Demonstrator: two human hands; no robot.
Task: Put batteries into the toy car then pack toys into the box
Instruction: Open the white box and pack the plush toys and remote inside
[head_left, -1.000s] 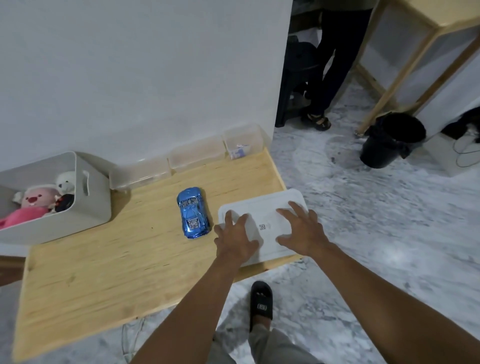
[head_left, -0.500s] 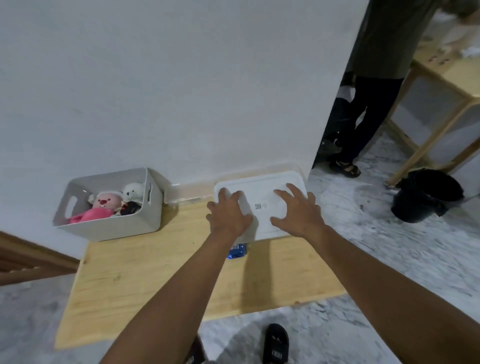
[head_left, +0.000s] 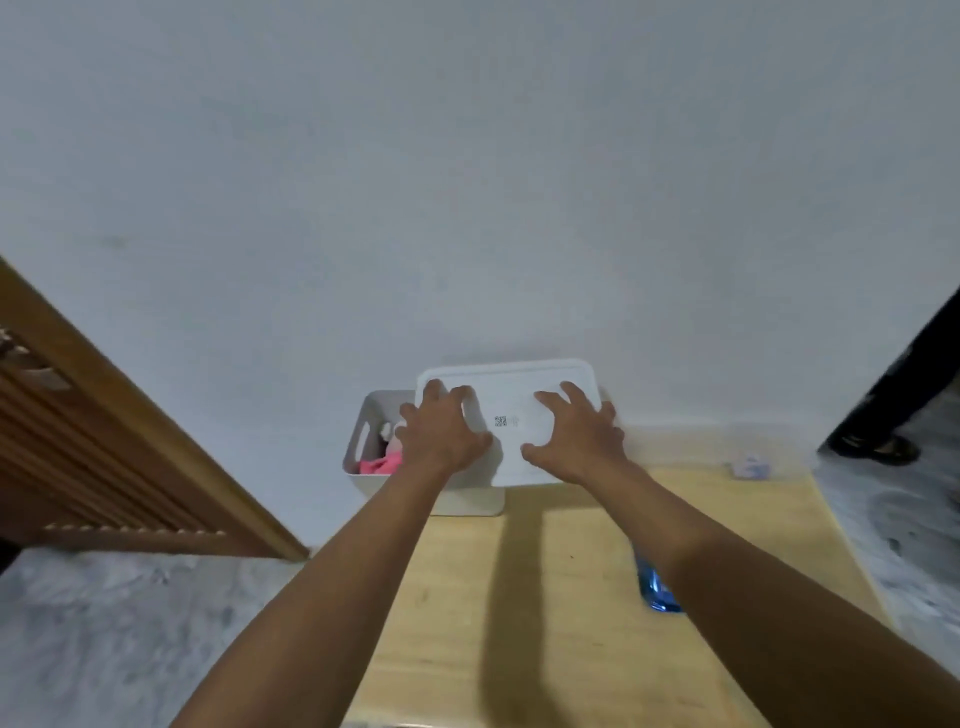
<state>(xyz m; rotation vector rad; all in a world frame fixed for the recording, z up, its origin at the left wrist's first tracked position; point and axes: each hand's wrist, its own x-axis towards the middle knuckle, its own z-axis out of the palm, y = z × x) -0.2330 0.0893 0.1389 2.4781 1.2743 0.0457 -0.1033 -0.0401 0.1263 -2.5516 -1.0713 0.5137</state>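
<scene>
A white flat lid with a small printed code is held up over the grey-white storage box at the back of the wooden table. My left hand grips its left part and my right hand its right part, fingers spread on top. The lid covers the box's right side. Pink and white plush toys show in the uncovered left end. The blue toy car lies on the table, mostly hidden under my right forearm.
Clear plastic trays line the wall at the back right, one holding a small packet. A wooden slatted door stands at the left. Another person's leg and sandal are at the right edge. The floor is marble.
Both hands have lifted the lid from the table's right front corner and carried it left and back, over the toy box. The camera has swung left with them.
</scene>
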